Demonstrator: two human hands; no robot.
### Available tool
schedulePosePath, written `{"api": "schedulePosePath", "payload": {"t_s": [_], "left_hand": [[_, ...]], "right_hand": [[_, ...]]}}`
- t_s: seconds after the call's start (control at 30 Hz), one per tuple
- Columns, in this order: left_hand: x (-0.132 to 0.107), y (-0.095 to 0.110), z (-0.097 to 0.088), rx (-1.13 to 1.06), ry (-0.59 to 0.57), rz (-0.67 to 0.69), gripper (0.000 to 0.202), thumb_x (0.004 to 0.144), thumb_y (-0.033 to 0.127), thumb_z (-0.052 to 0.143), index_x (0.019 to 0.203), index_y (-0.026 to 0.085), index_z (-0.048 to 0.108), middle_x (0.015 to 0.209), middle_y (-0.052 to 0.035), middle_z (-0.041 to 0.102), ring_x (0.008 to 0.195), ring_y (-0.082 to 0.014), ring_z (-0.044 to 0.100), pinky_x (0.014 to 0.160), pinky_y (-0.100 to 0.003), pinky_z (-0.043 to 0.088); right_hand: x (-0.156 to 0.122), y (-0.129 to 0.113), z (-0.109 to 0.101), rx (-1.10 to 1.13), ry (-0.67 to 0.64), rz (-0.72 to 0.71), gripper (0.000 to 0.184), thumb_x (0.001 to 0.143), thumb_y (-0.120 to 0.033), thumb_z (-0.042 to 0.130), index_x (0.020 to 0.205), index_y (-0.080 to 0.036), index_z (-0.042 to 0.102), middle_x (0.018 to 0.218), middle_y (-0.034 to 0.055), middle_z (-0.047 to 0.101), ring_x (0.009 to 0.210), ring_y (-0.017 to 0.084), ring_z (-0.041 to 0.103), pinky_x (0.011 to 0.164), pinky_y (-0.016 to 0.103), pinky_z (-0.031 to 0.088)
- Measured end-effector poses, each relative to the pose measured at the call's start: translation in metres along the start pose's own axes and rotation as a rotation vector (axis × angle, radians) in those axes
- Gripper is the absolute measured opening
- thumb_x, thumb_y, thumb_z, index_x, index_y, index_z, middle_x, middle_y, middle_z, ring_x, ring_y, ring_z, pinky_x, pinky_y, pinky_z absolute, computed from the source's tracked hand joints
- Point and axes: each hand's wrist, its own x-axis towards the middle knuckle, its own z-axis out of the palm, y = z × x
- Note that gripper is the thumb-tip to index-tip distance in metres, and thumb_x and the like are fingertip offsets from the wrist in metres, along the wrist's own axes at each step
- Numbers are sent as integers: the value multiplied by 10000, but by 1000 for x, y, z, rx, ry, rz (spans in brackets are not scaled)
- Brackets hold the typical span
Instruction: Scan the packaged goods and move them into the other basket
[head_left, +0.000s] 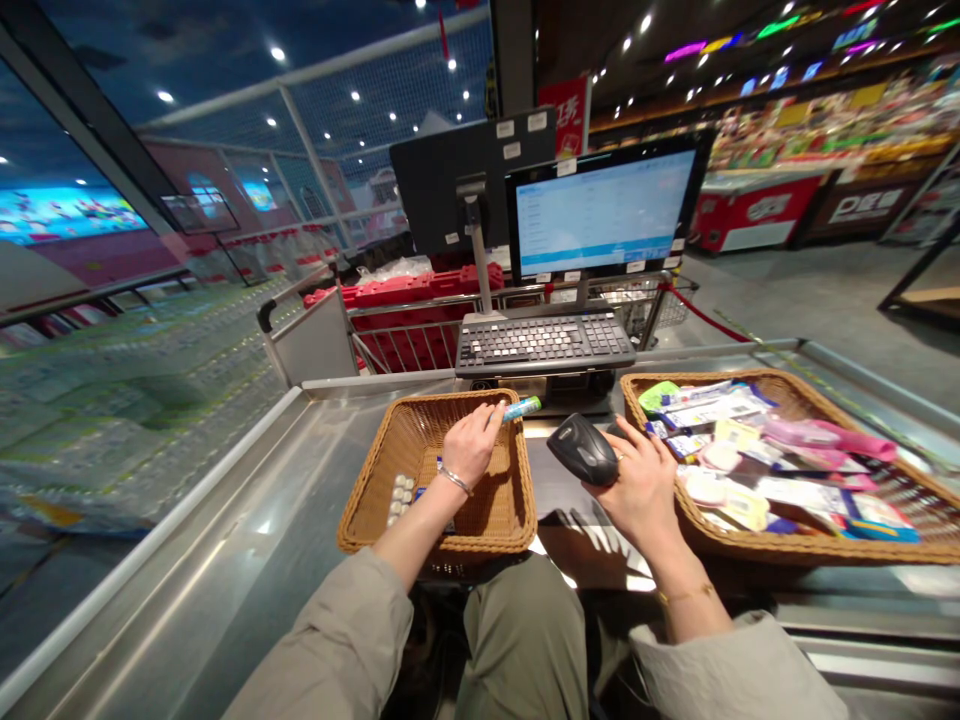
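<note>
My left hand [475, 440] is closed on a slim tube-shaped item [520, 409], blue with a green end, above the right rim of the smaller wicker basket [360, 490]. Its exact kind is too small to tell. Inside that basket lie several pale round-topped pieces [401, 492] in rows and something blue, partly hidden by my left forearm. In my right hand [643, 478] is a black barcode scanner [580, 448], its head turned left toward the tube. To the right, a larger wicker basket [795, 548] holds many packaged items, among them a pink one [832, 437].
A black keyboard [546, 341] stands beyond the baskets, beneath a lit monitor [606, 212] and the back of a second screen [442, 190]. Both baskets rest on a metal counter [262, 520] with a raised edge. Behind it is a metal cart [405, 335] with red crates.
</note>
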Motion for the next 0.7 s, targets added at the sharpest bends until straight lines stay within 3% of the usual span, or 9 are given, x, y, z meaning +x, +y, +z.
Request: {"api": "schedulePosePath", "payload": {"t_s": [0.53,0.7], "left_hand": [[3,3,4,43,12,15,491,986,52,435,1443,195,542,1294,-107,707,1216,-201,662,972,-296,566],[6,4,0,45,23,19,481,986,37,433,1424,185,561,1292,-109,707,1213,-208,664,965,-307,575]], "right_hand": [[0,2,-5,-10,-9,-29,218,857,-336,581,1002,-221,695,1084,71,756,1322,299,532,1127,516,265],[0,3,-8,-21,15,-18,262,844,-343,596,1052,-215,691,1147,83,747,1331,310,520,1123,525,274]]}}
